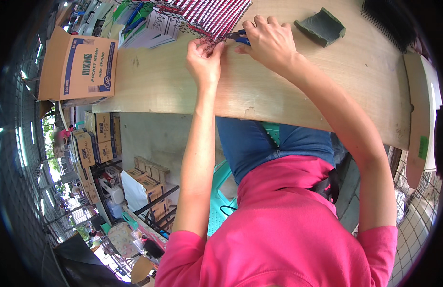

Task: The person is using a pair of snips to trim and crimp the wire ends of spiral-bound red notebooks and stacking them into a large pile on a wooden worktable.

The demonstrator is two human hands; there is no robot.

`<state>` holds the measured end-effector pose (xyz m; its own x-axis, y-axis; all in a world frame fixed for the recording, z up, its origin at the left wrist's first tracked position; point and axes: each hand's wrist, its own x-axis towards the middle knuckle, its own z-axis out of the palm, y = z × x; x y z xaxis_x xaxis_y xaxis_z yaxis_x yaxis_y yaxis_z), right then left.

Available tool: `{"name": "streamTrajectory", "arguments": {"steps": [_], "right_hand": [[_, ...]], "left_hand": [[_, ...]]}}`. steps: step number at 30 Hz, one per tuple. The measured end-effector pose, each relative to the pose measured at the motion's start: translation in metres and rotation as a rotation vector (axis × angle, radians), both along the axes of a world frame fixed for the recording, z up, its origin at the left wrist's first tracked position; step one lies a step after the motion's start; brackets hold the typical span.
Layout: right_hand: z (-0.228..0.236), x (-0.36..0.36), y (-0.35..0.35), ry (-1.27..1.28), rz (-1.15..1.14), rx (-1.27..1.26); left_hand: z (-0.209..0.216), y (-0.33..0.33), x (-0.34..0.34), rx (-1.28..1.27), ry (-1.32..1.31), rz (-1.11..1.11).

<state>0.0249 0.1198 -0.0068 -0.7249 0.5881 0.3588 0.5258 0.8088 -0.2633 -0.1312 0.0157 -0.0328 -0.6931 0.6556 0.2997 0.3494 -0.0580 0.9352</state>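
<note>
At the top middle of the table (pixel 159 88) lies a stack of wire-bound memo pads (pixel 214 16), its rows of red and white edges showing. My left hand (pixel 204 60) pinches the near corner of the stack between thumb and fingers. Close beside it, my right hand (pixel 271 40) is closed around blue-handled pliers (pixel 241 39). The dark jaws of the pliers point left and meet the wire end at that same corner. Whether the jaws are closed on the wire is too small to tell.
A dark green curved piece (pixel 322 27) lies right of my right hand. Black wire spirals (pixel 389 24) sit at the far right. Loose printed sheets (pixel 154 31) lie left of the stack, near an open cardboard box (pixel 87 67). More boxes (pixel 99 136) stand below, to the left.
</note>
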Motion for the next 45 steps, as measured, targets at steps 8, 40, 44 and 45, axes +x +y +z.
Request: {"name": "streamTrajectory", "arguments": {"steps": [8, 40, 44, 45], "right_hand": [[0.013, -0.004, 0.008, -0.119, 0.093, -0.118], [-0.008, -0.007, -0.006, 0.19, -0.033, 0.091], [-0.003, -0.013, -0.003, 0.137, 0.042, -0.057], [-0.002, -0.014, -0.002, 0.091, 0.084, -0.136]], "left_hand": [[-0.004, 0.005, -0.001, -0.046, 0.021, 0.065], [0.014, -0.007, 0.016, 0.097, -0.229, 0.029], [0.014, -0.007, 0.012, 0.104, -0.207, 0.04], [0.013, -0.006, 0.011, 0.1, -0.214, 0.052]]}}
